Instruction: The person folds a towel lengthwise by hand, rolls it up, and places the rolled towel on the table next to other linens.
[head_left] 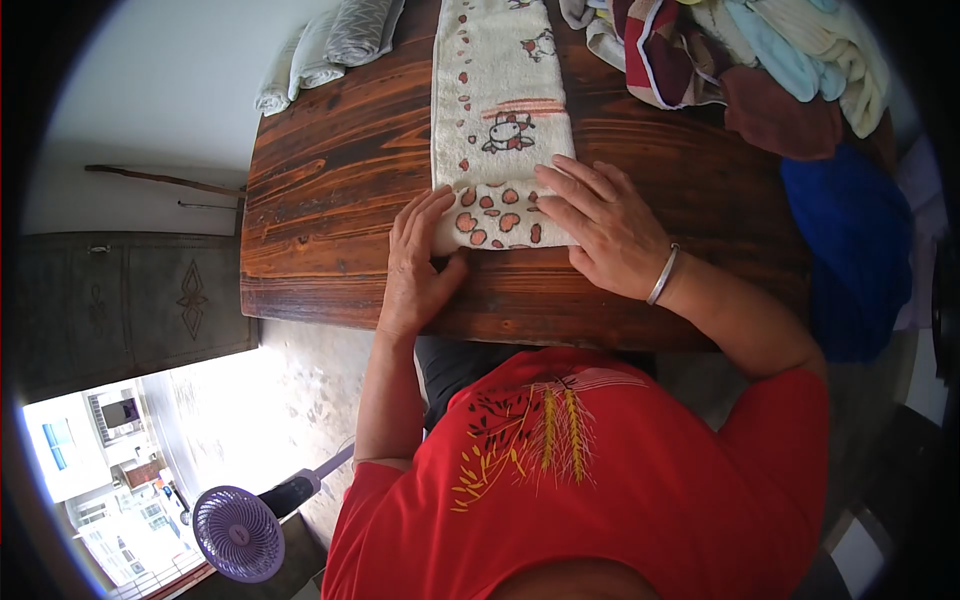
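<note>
A cream towel (pixel 505 90) printed with cows and brownish-pink spots lies lengthwise on the wooden table. Its near end is turned over into a spotted roll or fold (pixel 495 218). At the left end of that roll, my left hand (pixel 415 262) curls its fingers over the edge, the thumb on the near side. My right hand (pixel 610 228), with a silver bangle on the wrist, grips the right end. Its fingers rest over the top, and its thumb is at the near edge.
Rolled grey and white towels (pixel 350 38) sit at the table's (pixel 340 220) far left corner. A heap of crumpled cloths (pixel 780 105) covers the far right, with blue fabric (pixel 850 260) hanging over the right edge. A purple fan (pixel 238 533) stands at lower left.
</note>
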